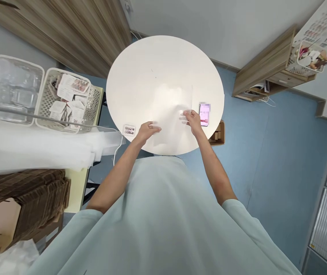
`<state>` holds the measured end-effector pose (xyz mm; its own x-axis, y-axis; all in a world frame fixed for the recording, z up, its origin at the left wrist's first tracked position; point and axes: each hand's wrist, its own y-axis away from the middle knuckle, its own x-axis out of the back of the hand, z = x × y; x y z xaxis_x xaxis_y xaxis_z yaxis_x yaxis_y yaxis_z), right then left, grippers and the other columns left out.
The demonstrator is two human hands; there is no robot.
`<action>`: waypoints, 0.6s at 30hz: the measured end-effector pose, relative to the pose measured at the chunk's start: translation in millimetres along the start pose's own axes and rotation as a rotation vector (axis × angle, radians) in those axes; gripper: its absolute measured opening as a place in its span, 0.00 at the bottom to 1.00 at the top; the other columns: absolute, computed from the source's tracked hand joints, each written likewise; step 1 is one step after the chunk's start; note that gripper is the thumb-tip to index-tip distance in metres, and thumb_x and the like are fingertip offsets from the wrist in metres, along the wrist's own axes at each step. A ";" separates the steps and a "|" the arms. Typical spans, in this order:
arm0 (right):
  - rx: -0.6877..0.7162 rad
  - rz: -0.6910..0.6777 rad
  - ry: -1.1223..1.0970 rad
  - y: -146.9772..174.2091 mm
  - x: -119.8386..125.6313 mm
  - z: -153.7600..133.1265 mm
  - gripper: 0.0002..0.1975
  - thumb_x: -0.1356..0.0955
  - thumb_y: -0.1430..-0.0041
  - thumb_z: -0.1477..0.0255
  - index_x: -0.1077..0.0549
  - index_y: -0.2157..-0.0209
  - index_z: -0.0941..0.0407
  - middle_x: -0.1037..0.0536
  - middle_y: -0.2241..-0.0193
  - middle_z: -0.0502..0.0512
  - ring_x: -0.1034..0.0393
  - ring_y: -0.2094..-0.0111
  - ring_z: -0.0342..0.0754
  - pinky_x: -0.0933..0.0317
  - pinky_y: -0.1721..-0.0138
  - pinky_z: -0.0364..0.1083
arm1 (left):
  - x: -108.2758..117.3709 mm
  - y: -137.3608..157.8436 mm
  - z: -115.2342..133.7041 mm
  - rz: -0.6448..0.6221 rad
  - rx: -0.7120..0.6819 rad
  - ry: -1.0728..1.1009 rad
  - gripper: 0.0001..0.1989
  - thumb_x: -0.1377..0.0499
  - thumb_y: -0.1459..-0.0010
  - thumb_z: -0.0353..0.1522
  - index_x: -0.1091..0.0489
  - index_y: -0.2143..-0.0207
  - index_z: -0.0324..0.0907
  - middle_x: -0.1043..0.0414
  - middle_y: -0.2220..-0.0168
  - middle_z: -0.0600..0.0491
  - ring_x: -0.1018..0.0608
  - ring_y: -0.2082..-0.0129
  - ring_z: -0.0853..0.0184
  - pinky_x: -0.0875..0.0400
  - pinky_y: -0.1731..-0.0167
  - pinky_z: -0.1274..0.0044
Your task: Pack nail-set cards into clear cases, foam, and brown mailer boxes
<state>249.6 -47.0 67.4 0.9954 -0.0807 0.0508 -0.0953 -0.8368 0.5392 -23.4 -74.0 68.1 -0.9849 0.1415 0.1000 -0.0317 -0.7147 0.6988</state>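
Observation:
A thin, translucent white sheet point(169, 124) lies partly raised over the round white table point(134, 76), and its outline is hard to make out against the tabletop. At its left side is my left hand point(147, 131), thumb on top and fingertips partly veiled by the sheet. My right hand point(193, 121) pinches the sheet's right side, with fingers showing faintly through it. Just right of that hand lies a phone point(204, 115) with a lit pink screen. Left of my left hand sits a small clear pack point(129, 130) holding dark pinkish pieces.
On the left side table point(75, 187) stand a white basket point(41, 99) of small carded packets and a bin of clear plastic boxes point(22, 97). White wrapping sheets point(37, 149) and folded cardboard point(43, 194) lie nearer. A cable point(117, 149) hangs by the table. A wooden cabinet point(266, 65) stands right.

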 end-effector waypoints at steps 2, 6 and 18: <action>-0.037 0.032 -0.029 -10.2 -0.7 7.2 0.17 0.26 0.28 0.52 0.27 0.55 0.51 0.14 0.49 0.58 0.14 0.53 0.50 0.22 0.49 0.49 | 1.6 -5.0 -10.7 0.013 0.028 0.046 0.30 0.23 0.55 0.37 0.23 0.49 0.41 0.12 0.55 0.43 0.13 0.51 0.53 0.19 0.44 0.61; -0.111 0.036 -0.091 -16.9 -9.3 29.9 0.18 0.22 0.34 0.54 0.24 0.55 0.52 0.13 0.52 0.57 0.14 0.53 0.50 0.21 0.48 0.49 | 6.1 -18.3 -23.9 0.061 0.041 0.164 0.29 0.24 0.54 0.36 0.22 0.49 0.40 0.14 0.57 0.46 0.13 0.53 0.57 0.19 0.44 0.63; -0.285 0.113 -0.068 38.3 -46.4 130.5 0.19 0.18 0.51 0.64 0.20 0.60 0.55 0.13 0.64 0.52 0.19 0.62 0.48 0.25 0.54 0.48 | 22.3 -70.1 -34.2 0.159 -0.014 0.057 0.27 0.30 0.47 0.33 0.24 0.44 0.39 0.17 0.56 0.46 0.15 0.57 0.59 0.20 0.47 0.63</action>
<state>199.6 -145.9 -24.1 0.9754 -0.2081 0.0729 -0.1915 -0.6359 0.7476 -48.9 -44.2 -2.9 -0.9857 -0.0130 0.1683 0.1235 -0.7348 0.6670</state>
